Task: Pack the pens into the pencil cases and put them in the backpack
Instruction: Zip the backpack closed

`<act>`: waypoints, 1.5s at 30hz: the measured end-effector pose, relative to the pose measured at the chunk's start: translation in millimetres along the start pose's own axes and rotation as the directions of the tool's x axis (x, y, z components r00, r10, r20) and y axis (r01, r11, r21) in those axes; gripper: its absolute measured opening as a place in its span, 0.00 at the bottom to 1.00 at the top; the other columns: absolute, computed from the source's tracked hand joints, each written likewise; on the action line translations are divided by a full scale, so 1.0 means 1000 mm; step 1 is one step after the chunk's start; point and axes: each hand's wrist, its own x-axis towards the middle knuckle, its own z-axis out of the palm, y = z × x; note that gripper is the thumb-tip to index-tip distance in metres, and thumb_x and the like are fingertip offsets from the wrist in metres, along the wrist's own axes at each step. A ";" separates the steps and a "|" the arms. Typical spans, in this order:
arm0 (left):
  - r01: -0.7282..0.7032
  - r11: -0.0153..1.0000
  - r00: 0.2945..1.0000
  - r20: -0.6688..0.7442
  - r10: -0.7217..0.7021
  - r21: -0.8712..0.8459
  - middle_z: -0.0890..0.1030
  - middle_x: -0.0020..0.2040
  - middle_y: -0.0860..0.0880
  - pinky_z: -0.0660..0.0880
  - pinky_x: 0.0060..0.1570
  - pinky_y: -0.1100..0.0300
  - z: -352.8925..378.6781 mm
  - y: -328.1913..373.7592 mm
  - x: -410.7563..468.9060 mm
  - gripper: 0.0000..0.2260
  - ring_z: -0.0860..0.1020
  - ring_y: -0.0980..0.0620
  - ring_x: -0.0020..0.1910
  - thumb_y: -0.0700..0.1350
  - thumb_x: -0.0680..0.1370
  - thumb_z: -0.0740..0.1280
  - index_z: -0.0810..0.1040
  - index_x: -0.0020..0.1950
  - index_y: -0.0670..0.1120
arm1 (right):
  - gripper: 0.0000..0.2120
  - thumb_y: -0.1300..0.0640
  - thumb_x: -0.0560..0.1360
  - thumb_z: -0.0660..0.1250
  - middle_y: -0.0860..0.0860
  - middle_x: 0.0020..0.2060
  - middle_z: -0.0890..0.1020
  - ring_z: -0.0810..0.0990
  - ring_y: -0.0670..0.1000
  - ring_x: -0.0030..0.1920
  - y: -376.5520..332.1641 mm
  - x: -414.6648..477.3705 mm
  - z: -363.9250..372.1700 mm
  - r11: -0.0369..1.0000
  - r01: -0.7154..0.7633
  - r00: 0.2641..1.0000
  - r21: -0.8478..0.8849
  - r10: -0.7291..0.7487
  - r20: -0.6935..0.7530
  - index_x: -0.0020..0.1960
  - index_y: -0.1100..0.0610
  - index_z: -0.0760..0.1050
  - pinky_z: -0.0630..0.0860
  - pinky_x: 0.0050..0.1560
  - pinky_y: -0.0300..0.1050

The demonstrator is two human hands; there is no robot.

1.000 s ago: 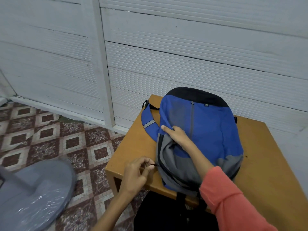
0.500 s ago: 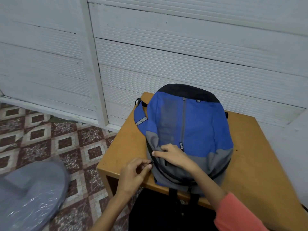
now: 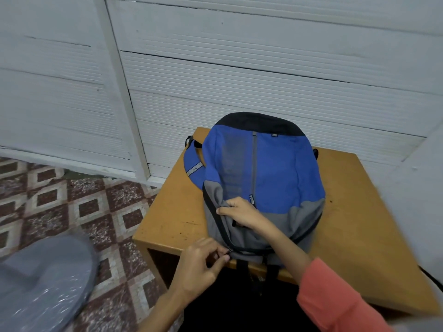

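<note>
Blue and grey fabric fills the middle of the head view: the backpack [image 3: 275, 168] lies flat on the wooden surface [image 3: 359, 224], its black top toward the white panelled wall [image 3: 239, 68] and its grey lower part at the near edge. One blue shoulder strap [image 3: 194, 167] comes out from under its left side and rests on the surface. Two black straps [image 3: 242, 267] hang down over the near edge.

The left hand [image 3: 201, 264] is at the near left corner of the backpack. Its grip is closed: thumb and fingers pinch a small dark piece, which seems to be the zipper pull [image 3: 229, 252], though it is too small and too hidden to be sure. A black zipper line runs from this point up along the left side of the grey part.

The right hand [image 3: 242, 213] lies on the grey fabric, higher than the left hand and close to the same zipper line. Its grip is also closed, the fingers curled over a fold of the backpack fabric. The arm wears a coral sleeve [image 3: 335, 298].

Left of the surface is a tiled floor [image 3: 60, 200] with brown and white squares, and on it stands a grey object [image 3: 40, 283] under shiny plastic film, blurred.
</note>
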 end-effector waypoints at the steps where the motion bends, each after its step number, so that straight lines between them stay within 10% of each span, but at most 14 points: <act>1: 0.010 1.000 1.000 0.002 -0.010 -0.007 0.78 0.40 0.60 0.70 0.39 0.68 0.000 0.001 0.000 0.01 0.77 0.60 0.41 0.49 0.74 0.71 0.80 0.43 0.54 | 0.22 0.51 0.74 0.69 0.45 0.23 0.63 0.63 0.44 0.24 -0.001 0.000 0.000 1.000 0.000 1.000 -0.006 0.000 -0.007 0.28 0.52 0.59 0.60 0.35 0.44; 9: 0.094 0.991 0.995 -0.031 -0.097 -0.100 0.81 0.40 0.59 0.75 0.39 0.61 0.003 0.004 -0.004 0.08 0.79 0.57 0.40 0.57 0.73 0.69 0.83 0.45 0.55 | 0.26 0.32 0.67 0.69 0.46 0.28 0.68 0.69 0.44 0.28 -0.005 -0.028 -0.018 0.999 0.016 0.994 0.033 -0.020 0.103 0.37 0.54 0.65 0.66 0.33 0.39; 17: 0.136 0.990 0.984 -0.109 -0.140 -0.046 0.81 0.39 0.60 0.75 0.38 0.64 0.016 0.010 -0.005 0.06 0.80 0.57 0.38 0.43 0.73 0.75 0.83 0.43 0.54 | 0.24 0.37 0.64 0.76 0.45 0.28 0.69 0.66 0.43 0.29 0.022 -0.056 -0.024 0.982 0.098 0.990 -0.163 -0.079 0.119 0.36 0.52 0.66 0.61 0.32 0.41; 45: -0.021 0.985 1.000 0.026 0.016 0.173 0.70 0.32 0.68 0.63 0.33 0.76 0.049 0.047 -0.011 0.05 0.72 0.65 0.35 0.53 0.72 0.67 0.72 0.38 0.59 | 0.16 0.47 0.70 0.70 0.47 0.32 0.74 0.72 0.46 0.36 0.024 -0.051 -0.004 0.983 0.042 0.995 -0.177 -0.057 -0.081 0.38 0.58 0.70 0.65 0.39 0.45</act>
